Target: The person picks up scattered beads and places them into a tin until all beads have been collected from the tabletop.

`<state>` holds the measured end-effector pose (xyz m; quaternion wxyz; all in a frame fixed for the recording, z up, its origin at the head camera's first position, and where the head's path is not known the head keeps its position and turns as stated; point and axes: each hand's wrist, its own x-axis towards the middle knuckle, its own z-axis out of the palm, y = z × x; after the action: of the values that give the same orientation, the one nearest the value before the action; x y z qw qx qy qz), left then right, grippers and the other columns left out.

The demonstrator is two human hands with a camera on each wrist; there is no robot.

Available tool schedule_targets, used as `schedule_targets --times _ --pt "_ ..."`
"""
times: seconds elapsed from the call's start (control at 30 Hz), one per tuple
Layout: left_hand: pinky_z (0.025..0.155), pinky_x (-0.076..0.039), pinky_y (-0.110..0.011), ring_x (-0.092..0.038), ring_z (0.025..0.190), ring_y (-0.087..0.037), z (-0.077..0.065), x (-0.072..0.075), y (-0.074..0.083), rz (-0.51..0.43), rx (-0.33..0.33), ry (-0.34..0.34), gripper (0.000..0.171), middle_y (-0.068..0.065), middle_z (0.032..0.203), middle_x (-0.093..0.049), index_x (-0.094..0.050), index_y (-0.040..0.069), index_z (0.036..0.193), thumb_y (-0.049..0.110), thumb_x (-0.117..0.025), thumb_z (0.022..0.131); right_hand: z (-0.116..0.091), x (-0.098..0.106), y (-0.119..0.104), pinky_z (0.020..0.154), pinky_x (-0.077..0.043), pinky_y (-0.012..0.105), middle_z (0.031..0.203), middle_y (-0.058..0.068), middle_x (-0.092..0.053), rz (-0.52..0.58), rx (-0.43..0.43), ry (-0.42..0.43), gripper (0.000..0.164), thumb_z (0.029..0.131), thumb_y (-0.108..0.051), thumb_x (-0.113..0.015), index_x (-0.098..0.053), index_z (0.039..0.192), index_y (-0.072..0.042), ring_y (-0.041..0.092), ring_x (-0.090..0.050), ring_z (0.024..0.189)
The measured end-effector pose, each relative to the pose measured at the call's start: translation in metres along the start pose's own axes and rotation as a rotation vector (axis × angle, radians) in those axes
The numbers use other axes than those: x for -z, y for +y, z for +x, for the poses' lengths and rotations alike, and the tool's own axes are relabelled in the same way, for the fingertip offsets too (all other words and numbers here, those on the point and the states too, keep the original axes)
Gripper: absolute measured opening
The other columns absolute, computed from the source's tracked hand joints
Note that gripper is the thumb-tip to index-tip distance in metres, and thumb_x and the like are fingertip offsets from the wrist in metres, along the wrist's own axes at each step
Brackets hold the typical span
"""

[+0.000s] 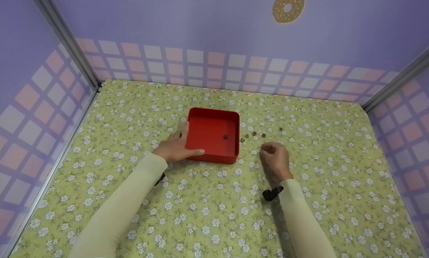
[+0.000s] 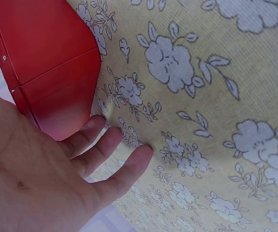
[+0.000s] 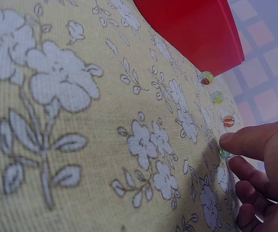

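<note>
A red square box [image 1: 213,157] sits on the flowered cloth, with one dark marble [image 1: 225,137] inside it. My left hand [image 1: 177,146] rests against the box's near left corner, its fingers fairly straight along the left wall and the thumb over the near rim. In the left wrist view, several fingertips [image 2: 138,157] touch or hover just above the cloth beside the box. Right of the box, my right hand [image 1: 277,159] pinches a greenish glass marble [image 3: 224,152] at cloth level, partly hidden by the fingertips.
Several marbles lie between the box and my right hand, among them an orange-striped marble [image 3: 228,121] and a yellow-green marble [image 3: 217,97]. Another marble [image 1: 281,129] lies farther right. Purple walls with a tile pattern [image 1: 214,68] enclose the back and sides.
</note>
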<state>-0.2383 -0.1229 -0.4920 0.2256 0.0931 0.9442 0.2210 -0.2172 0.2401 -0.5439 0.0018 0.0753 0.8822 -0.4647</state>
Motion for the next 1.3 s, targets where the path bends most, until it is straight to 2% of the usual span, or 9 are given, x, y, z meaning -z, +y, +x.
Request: schedule_targets --times 0.2,0.43,1.1,1.3 --pt "0.108 -0.035 -0.062 -0.014 0.148 -0.042 0.001 0.000 0.001 0.021 -0.007 0.004 0.120 -0.016 0.163 -0.004 0.021 0.025 0.153 0.086 -0.046 0.075 0.001 -0.001 0.000 0.084 -0.053 0.039 0.107 0.011 -0.069 -0.004 0.010 0.002 0.021 0.091 -0.013 -0.067 -0.071 0.110 -0.009 0.023 -0.064 0.096" --pt "0.110 -0.029 -0.063 -0.010 0.149 -0.041 0.002 0.000 0.000 0.010 0.004 -0.012 0.118 -0.017 0.163 -0.006 0.023 0.027 0.152 0.083 -0.048 0.076 0.000 -0.001 0.000 0.084 -0.053 0.040 0.108 0.010 -0.068 -0.019 0.012 -0.011 0.019 0.092 -0.014 -0.065 -0.071 0.110 -0.009 0.023 -0.063 0.097" --pt "0.110 -0.031 -0.063 -0.012 0.149 -0.042 0.003 -0.001 -0.002 0.018 0.000 -0.003 0.122 -0.015 0.164 -0.005 0.024 0.028 0.151 0.090 -0.043 0.071 -0.001 0.000 -0.008 0.084 -0.052 0.042 0.110 0.009 -0.068 -0.018 -0.018 0.004 0.021 0.093 -0.018 -0.064 -0.071 0.112 -0.012 0.023 -0.061 0.099" --pt "0.109 -0.033 -0.062 -0.014 0.148 -0.041 0.004 -0.001 -0.001 -0.001 -0.001 0.003 0.121 -0.016 0.163 -0.005 0.023 0.028 0.152 0.087 -0.048 0.072 -0.003 0.001 -0.011 0.080 -0.053 0.040 0.110 0.008 -0.068 -0.033 -0.003 0.021 0.022 0.092 -0.020 -0.067 -0.071 0.112 -0.011 0.022 -0.062 0.097"
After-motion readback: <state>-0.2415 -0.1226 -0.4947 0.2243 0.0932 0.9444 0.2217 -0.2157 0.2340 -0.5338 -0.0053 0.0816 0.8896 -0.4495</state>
